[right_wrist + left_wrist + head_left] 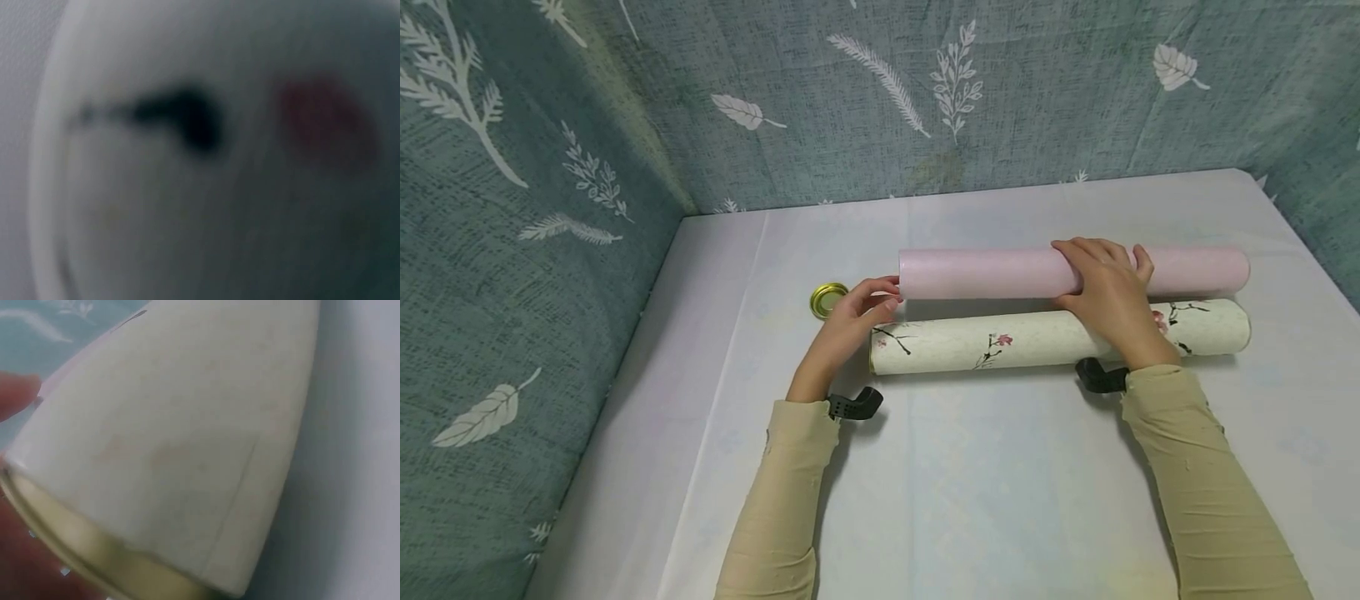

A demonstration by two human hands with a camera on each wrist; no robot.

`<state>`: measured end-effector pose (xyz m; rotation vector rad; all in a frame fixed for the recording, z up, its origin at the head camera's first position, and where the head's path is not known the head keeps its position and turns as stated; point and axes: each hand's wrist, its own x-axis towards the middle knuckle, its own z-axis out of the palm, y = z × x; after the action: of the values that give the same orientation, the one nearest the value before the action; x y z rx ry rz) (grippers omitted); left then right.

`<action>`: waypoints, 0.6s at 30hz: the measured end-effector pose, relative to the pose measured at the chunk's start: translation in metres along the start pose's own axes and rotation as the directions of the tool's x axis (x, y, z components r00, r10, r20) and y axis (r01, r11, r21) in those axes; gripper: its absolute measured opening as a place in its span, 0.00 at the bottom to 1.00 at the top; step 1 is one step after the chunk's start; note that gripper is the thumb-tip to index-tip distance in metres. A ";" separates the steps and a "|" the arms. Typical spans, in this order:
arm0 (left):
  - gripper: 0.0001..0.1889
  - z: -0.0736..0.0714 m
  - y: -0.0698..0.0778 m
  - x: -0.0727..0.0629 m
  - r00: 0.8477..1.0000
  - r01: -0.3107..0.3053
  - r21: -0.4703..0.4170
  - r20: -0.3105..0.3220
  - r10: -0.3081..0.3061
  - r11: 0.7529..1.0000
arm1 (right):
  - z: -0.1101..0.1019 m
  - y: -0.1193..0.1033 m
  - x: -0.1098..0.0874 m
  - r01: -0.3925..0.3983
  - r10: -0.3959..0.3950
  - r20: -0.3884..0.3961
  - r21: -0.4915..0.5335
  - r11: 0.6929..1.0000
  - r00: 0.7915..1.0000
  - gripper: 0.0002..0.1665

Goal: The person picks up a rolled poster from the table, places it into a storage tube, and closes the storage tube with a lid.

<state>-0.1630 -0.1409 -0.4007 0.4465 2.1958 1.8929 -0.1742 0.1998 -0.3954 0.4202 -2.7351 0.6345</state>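
Observation:
A pink roll [977, 273] lies crosswise on the table, behind a cream roll [947, 343] printed with dark twigs and red flowers. My right hand [1108, 292] reaches over the cream roll and grips the pink one from above, right of its middle. At the pink roll's left end is my left hand [853, 325], its fingertips right at the rim and its fingers loosely bent. The left wrist view shows the cream roll [187, 437] close up, with a gold-coloured rim [112, 556] at its end. In the right wrist view the printed cream roll [156, 206] fills most of the picture, blurred.
A round gold-coloured lid [827, 300] lies on the table just behind the left hand. A pale cloth covers the table [985, 483]. Green curtains [820, 108] with white leaf prints stand behind it and at both sides.

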 end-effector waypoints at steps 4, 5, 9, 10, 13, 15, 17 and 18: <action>0.14 0.001 -0.011 0.004 1.000 0.010 0.008 -0.002 -0.010 1.000 | 0.000 0.000 0.000 -0.008 0.008 0.004 0.002 1.000 1.000 0.40; 0.14 0.001 -0.011 0.004 1.000 0.012 0.011 -0.006 -0.012 1.000 | 0.000 0.000 0.000 -0.008 0.008 0.006 0.000 1.000 1.000 0.40; 0.13 0.003 -0.008 0.004 0.999 0.024 0.018 -0.026 -0.024 1.000 | 0.000 0.000 0.001 -0.008 0.008 0.012 -0.008 1.000 1.000 0.41; 0.13 0.004 -0.006 0.003 0.999 0.026 0.021 -0.029 -0.025 0.999 | 0.000 0.000 0.001 -0.006 0.006 0.012 -0.010 1.000 1.000 0.41; 0.13 0.007 0.004 0.000 0.999 0.035 0.046 -0.031 -0.034 0.998 | 0.000 0.001 0.001 -0.003 0.004 0.011 -0.009 1.000 1.000 0.41; 0.14 0.009 0.010 -0.003 0.999 0.037 0.080 -0.029 -0.035 0.996 | 0.000 0.001 0.001 -0.002 0.002 0.011 -0.007 1.000 1.000 0.41; 0.14 0.010 0.015 -0.004 0.999 0.038 0.120 -0.028 -0.035 0.992 | 0.001 0.001 0.001 -0.002 0.002 0.010 -0.008 1.000 1.000 0.41; 0.15 0.010 0.017 -0.005 0.999 0.035 0.134 -0.028 -0.031 0.990 | 0.001 0.001 0.001 -0.001 0.001 0.009 -0.008 1.000 1.000 0.41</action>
<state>-0.1532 -0.1313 -0.3861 0.4077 2.3419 1.7506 -0.1755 0.2001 -0.3960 0.4204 -2.7454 0.6234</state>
